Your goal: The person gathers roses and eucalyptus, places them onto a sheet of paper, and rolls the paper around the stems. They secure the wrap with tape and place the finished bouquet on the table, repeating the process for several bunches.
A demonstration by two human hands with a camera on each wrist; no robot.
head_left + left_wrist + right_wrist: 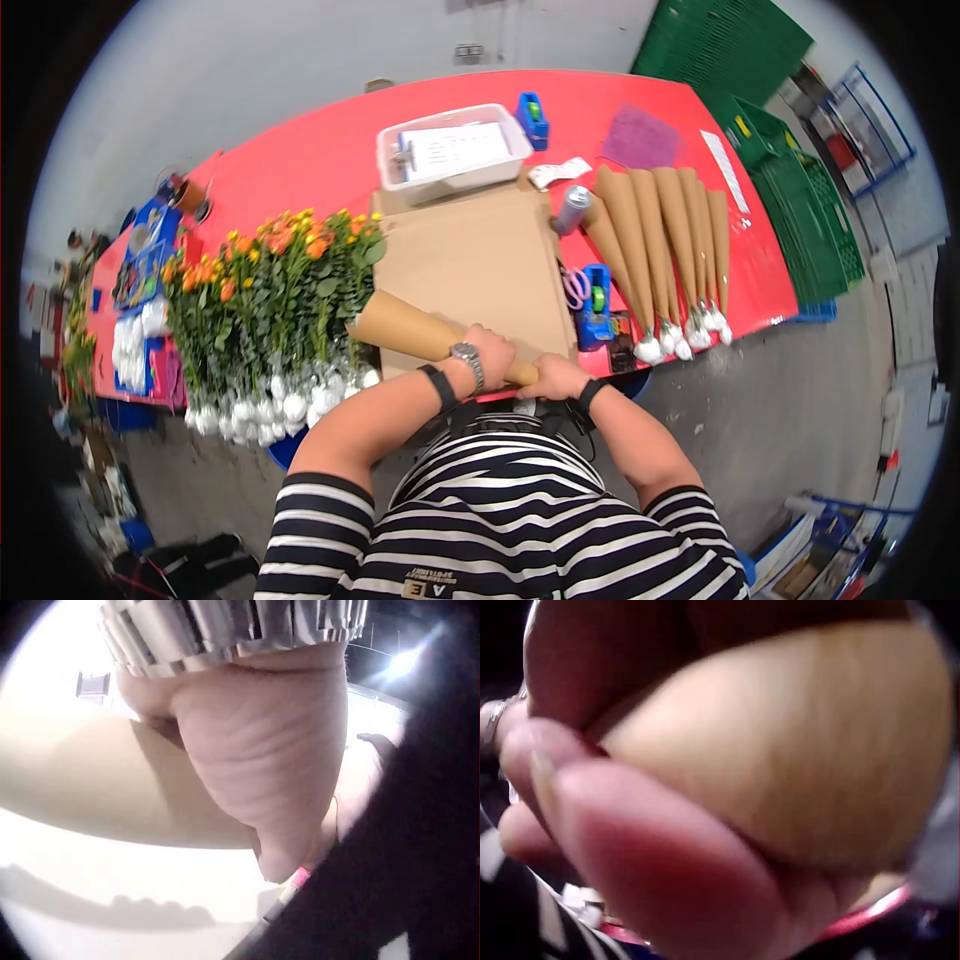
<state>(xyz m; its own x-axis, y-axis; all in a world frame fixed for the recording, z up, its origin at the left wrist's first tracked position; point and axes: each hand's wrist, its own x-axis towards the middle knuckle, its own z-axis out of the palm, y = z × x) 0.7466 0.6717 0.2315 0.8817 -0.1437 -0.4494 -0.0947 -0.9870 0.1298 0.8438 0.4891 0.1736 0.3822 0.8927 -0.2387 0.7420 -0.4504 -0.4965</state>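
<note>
A brown kraft paper cone (410,328) lies slantwise over the front of a flattened cardboard sheet (470,250), its wide mouth toward the left. My left hand (490,355) grips the cone around its narrower half; in the left wrist view the paper (67,772) runs out from under the palm. Close to the table's front edge, my right hand (560,378) holds the narrow end. The right wrist view shows its fingers (652,847) curled around the rolled paper (802,742). What the cone contains is hidden.
Orange and yellow flower bunches (270,320) with white-wrapped stem ends lie left. Several kraft cones (650,240) with white ends lie right. Nearby are a blue tape dispenser (596,310), pink scissors (575,288), a can (572,210) and a white bin (455,180) holding a clipboard.
</note>
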